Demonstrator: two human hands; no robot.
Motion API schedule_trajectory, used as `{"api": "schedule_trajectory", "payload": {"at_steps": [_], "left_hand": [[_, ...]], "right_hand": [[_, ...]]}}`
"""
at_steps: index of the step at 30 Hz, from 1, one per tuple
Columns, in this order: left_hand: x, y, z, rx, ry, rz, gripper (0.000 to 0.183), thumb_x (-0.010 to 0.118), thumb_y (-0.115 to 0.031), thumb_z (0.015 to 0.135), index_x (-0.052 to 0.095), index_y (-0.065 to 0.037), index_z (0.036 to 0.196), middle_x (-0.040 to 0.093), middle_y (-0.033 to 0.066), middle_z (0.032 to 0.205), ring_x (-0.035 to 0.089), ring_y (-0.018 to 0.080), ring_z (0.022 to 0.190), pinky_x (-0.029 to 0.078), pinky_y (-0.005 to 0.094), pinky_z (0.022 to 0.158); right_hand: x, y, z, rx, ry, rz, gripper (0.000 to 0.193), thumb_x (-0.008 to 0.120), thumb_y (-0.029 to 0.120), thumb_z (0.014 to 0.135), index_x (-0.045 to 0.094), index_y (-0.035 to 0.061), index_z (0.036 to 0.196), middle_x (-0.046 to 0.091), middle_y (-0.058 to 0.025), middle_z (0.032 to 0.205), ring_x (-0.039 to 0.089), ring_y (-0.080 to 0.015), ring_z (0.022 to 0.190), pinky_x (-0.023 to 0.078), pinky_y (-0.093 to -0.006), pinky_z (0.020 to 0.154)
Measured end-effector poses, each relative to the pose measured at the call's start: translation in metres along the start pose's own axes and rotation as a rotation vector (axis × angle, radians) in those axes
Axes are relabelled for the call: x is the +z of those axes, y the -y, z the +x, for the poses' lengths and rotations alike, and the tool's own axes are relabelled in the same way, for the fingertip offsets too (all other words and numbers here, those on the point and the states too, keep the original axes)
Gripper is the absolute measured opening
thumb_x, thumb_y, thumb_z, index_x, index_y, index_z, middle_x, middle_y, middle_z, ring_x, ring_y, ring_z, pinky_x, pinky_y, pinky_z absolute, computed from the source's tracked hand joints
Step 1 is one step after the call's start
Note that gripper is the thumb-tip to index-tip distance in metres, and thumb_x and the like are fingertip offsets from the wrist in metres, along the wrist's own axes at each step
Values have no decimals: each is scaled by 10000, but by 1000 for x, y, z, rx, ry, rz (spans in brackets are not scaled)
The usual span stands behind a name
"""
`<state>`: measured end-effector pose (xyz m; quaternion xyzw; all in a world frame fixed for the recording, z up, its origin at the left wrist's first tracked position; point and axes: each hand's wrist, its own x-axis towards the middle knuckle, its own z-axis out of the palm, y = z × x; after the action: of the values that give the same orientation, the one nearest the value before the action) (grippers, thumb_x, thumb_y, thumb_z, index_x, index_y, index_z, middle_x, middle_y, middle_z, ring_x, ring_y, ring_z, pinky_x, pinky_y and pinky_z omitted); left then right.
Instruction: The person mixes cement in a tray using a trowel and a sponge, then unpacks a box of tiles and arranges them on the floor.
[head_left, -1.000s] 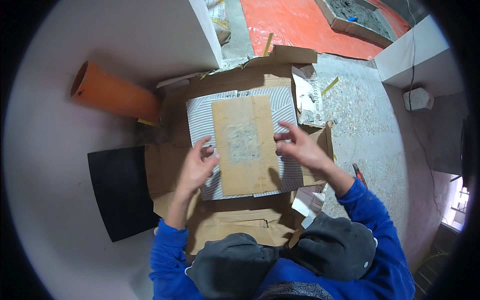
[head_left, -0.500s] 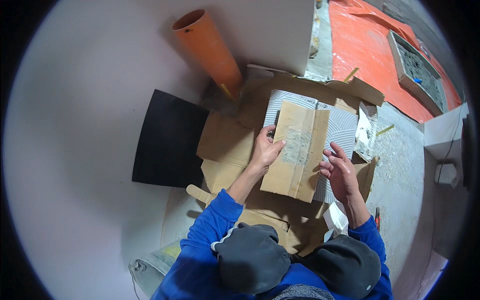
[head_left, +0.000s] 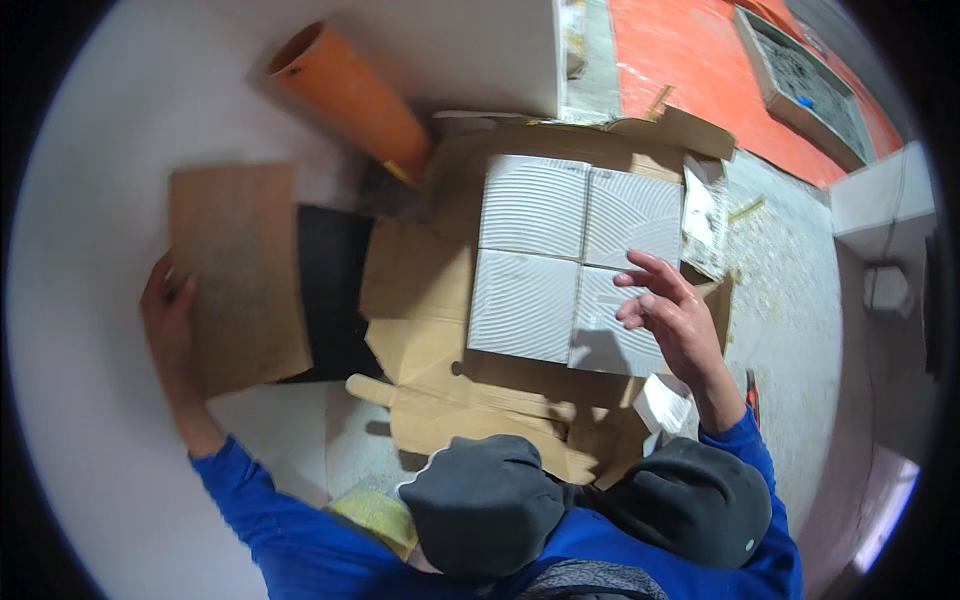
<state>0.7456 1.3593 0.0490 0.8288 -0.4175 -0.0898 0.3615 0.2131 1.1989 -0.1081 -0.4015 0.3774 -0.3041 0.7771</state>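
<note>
My left hand (head_left: 172, 305) grips a brown cardboard piece (head_left: 240, 270) by its left edge, out at the left. Behind that piece, a black sheet (head_left: 335, 285) leans against the pale wall and is partly covered. In front of me, several square tiles (head_left: 530, 305) with ridged grey-white faces lie edge to edge on spread-out cardboard (head_left: 425, 275). Over the lower right tile hovers my right hand (head_left: 670, 310), its fingers apart and slightly curled, holding nothing. Whether it touches the tile I cannot tell.
An orange pipe (head_left: 350, 100) stands at the far left. At the far right, a tray of grey mix (head_left: 810, 90) rests on orange sheeting (head_left: 670, 50). A small white box (head_left: 662, 402) and a red-and-black tool (head_left: 752, 395) lie near my right knee. A yellow sponge-like pad (head_left: 375, 520) is by my left knee.
My left hand has carried the cardboard piece off the tiles and across to the left, in front of the black sheet. The tiles are now uncovered. My right hand stays above their right side.
</note>
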Motion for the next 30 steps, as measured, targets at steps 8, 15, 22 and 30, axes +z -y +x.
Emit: {"api": "schedule_trajectory", "payload": {"at_steps": [8,15,22,30], "left_hand": [[71,123,-37,-41,125,507,420,629,-46,865,599,-7,1282,697,186,1044,672,285,969,503,378,898],[103,58,-46,-94,6,494,172,709,-150,885,673,-6,972,699,125,942,666,212,891,511,348,824],[177,-14,-103,153,113,-203,356,744,-224,898,684,18,1152,701,116,1128,655,188,999,501,315,916],[259,7,-211,-360,366,-533,73,716,-27,862,653,4,883,659,77,860,587,94,771,486,256,679]], "right_hand": [[-33,-1,-1,-189,-185,-100,422,621,133,934,557,20,1335,637,-109,1144,640,-132,891,516,-262,791],[-62,16,-18,-412,-378,-129,429,606,110,936,537,13,1348,625,-122,1182,644,-138,921,514,-278,810],[-73,-21,-5,-299,-554,-174,239,633,215,966,661,-5,1053,675,-85,908,631,-124,787,490,-261,743],[-76,-85,-90,-354,-61,-1259,140,746,193,839,687,71,870,636,-96,781,609,-265,756,488,-361,675]]}}
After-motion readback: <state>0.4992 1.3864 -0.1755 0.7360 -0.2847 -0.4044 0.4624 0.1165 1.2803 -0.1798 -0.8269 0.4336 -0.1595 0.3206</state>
